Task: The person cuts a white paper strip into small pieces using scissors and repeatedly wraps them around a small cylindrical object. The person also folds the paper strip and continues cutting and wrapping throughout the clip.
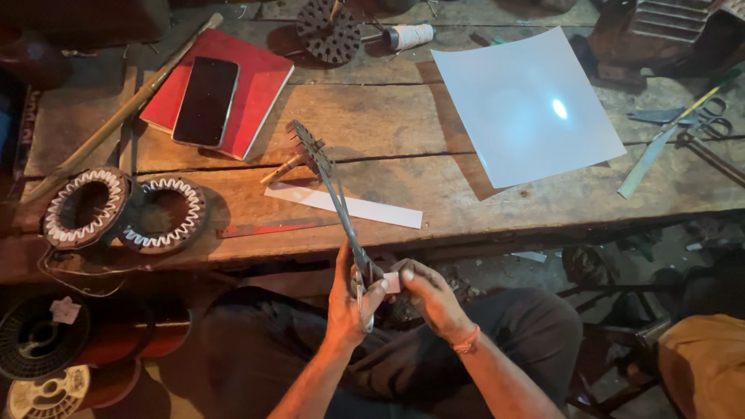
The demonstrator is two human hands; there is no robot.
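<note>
We see a small pale piece of paper [392, 282] pinched between the fingertips of the right hand [427, 295], held over the lap just below the edge of the worn wooden workbench [388, 132]. The left hand [349, 302] is wrapped around the handles of long grey metal scissors [341, 206], whose blades point up and away over the bench edge, their base meeting the paper. On the bench just beyond lies a narrow white paper strip [345, 206], with a large glossy white sheet [528, 105] farther right. To the left we find two round wound stator cores [124, 213], and behind them a dark phone [206, 101] resting on a red notebook [260, 93].
</note>
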